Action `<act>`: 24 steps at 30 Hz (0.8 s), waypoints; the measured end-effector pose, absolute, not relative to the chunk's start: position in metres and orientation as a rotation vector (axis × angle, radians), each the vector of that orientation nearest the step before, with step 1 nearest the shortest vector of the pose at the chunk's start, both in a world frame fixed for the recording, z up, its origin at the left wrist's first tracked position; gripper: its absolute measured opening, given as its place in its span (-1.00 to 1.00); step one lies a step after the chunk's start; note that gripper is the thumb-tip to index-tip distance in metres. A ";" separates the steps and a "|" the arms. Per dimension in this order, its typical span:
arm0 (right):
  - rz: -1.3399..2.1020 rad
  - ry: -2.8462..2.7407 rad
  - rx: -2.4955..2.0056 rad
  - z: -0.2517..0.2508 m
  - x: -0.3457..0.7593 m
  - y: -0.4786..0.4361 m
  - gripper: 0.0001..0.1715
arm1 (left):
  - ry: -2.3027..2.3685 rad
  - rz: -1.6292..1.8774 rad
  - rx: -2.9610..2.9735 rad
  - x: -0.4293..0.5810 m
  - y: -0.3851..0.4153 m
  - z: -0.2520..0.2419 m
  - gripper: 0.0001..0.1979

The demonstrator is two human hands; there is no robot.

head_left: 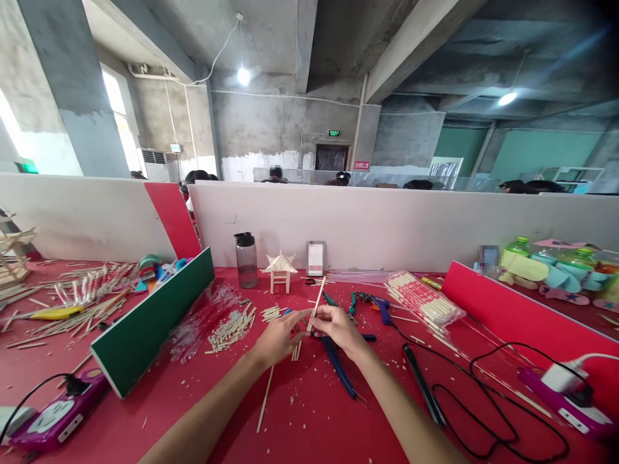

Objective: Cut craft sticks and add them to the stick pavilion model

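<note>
Both my hands meet over the red table [309,412] around a thin wooden stick [319,295] that rises tilted from my fingers. My left hand [278,336] pinches its lower part. My right hand [338,327] pinches the stick just to the right of the left hand. More sticks [296,351] hang or lie below my fingers. Blue-handled pliers [338,364] lie under my right hand. A small wooden pavilion model [280,269] stands behind the hands.
A dark bottle [246,260], loose stick pieces [231,328], a glue gun [374,303], a bag of sticks [425,301] and black cables [483,399] lie around. A green divider board [149,325] stands left, a red one [522,322] right. Purple power strips [53,419] sit at both sides.
</note>
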State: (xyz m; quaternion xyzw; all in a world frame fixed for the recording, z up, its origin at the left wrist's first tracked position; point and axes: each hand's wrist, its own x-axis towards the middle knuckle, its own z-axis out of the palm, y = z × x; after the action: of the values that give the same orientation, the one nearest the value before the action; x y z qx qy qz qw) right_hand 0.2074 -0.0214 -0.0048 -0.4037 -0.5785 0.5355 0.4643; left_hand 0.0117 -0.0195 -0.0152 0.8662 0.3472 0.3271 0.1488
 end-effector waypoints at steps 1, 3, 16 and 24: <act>1.315 -1.423 -0.989 -0.005 0.207 -0.022 -0.43 | 1.003 0.957 2.495 0.011 -0.019 -0.016 -0.49; 1.315 -1.430 -0.986 -0.004 0.205 -0.023 -0.41 | 0.999 0.983 2.519 0.008 -0.017 -0.018 -0.52; 1.351 -1.409 -0.975 -0.010 0.204 -0.020 -0.44 | 0.953 1.037 2.499 0.007 -0.013 -0.023 -0.58; 1.350 -1.336 -0.996 -0.014 0.205 -0.017 -0.37 | 0.962 1.033 2.494 0.007 -0.016 -0.018 -0.59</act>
State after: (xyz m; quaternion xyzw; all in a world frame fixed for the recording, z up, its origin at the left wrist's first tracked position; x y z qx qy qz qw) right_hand 0.2045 -0.0169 -0.0136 -0.4081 -0.5470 0.5529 0.4781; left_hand 0.0068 -0.0158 -0.0181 0.8619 0.3325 0.3572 0.1376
